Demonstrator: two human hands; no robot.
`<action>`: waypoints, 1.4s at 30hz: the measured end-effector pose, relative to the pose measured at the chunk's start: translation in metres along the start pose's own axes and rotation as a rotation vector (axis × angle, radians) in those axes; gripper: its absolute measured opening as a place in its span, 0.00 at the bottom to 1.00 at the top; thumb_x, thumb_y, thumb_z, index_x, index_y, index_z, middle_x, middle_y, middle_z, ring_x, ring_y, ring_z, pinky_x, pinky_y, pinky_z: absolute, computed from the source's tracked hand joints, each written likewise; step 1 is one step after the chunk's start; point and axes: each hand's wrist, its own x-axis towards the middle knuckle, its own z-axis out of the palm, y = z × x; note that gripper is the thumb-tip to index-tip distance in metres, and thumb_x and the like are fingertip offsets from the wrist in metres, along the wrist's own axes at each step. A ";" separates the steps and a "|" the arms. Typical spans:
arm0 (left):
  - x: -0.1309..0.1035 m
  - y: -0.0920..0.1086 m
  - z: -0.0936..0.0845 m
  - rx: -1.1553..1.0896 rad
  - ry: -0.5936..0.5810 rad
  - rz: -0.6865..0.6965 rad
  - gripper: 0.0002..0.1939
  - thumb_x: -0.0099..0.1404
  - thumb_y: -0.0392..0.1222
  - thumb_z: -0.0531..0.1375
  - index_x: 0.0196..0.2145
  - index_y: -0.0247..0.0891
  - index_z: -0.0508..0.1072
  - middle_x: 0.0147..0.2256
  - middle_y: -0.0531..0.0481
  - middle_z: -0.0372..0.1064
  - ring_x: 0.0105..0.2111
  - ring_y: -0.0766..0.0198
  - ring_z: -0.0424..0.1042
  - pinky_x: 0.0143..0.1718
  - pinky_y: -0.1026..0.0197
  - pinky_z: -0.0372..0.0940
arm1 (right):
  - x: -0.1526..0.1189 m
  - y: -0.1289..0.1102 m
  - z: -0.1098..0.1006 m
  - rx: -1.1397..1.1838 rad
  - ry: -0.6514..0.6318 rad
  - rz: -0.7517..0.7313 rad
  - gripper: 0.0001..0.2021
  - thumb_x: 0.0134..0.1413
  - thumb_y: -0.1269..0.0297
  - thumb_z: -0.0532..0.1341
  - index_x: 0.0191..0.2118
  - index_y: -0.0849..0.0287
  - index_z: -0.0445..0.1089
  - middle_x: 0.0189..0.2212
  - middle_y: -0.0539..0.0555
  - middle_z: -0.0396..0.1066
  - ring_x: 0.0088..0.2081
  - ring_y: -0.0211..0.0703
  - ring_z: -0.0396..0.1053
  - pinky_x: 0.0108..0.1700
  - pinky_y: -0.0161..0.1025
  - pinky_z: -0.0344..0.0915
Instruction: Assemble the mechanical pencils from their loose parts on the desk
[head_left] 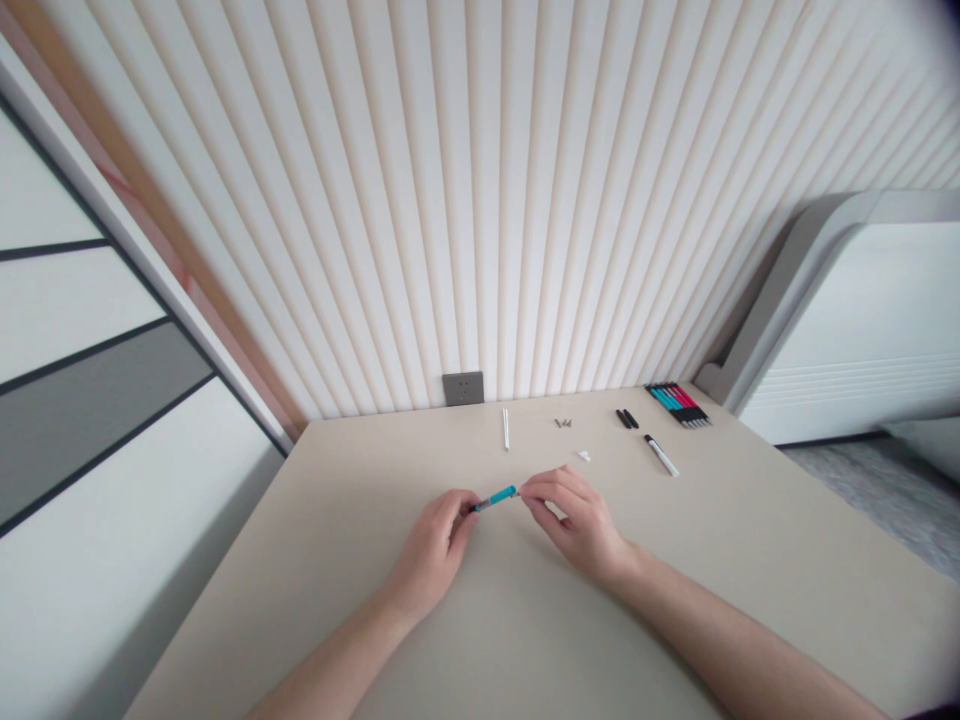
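Note:
A blue pen barrel (497,497) with a dark left end is held above the middle of the table. My left hand (439,540) is closed on that dark end with thumb and fingers. At the barrel's right end, my right hand (574,520) pinches a small piece, partly hidden by the fingertips and too small to name. The piece is at or touching the barrel's tip; I cannot tell which. Beyond the hands lie two thin white refills (505,430), several small metal parts (563,423) and small white pieces (583,456).
On the table (337,540), two black caps (627,419) and a white marker-like pen (661,455) lie to the right. A row of blue and red pens (677,404) sits at the back right corner. A dark socket (463,388) is on the ribbed wall behind.

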 end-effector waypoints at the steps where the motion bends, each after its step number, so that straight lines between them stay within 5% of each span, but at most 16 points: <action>1: 0.000 0.001 0.000 0.001 -0.004 0.001 0.06 0.68 0.38 0.55 0.41 0.40 0.70 0.36 0.48 0.74 0.38 0.57 0.74 0.40 0.56 0.68 | 0.000 0.000 0.000 0.000 0.001 0.006 0.09 0.60 0.73 0.58 0.43 0.54 0.70 0.36 0.54 0.75 0.37 0.41 0.73 0.40 0.40 0.68; 15: 0.001 0.001 -0.001 0.031 0.026 0.008 0.05 0.68 0.38 0.54 0.41 0.41 0.69 0.35 0.49 0.74 0.36 0.59 0.74 0.40 0.57 0.68 | 0.002 0.003 -0.001 -0.048 0.025 0.065 0.07 0.60 0.71 0.58 0.41 0.54 0.70 0.33 0.53 0.75 0.34 0.42 0.73 0.39 0.40 0.67; 42: 0.000 -0.001 -0.001 0.020 -0.047 0.015 0.05 0.68 0.39 0.56 0.41 0.41 0.70 0.38 0.49 0.73 0.41 0.58 0.72 0.44 0.56 0.66 | -0.002 0.005 0.001 0.008 -0.086 -0.048 0.11 0.60 0.73 0.59 0.47 0.55 0.68 0.37 0.54 0.75 0.37 0.40 0.72 0.42 0.42 0.67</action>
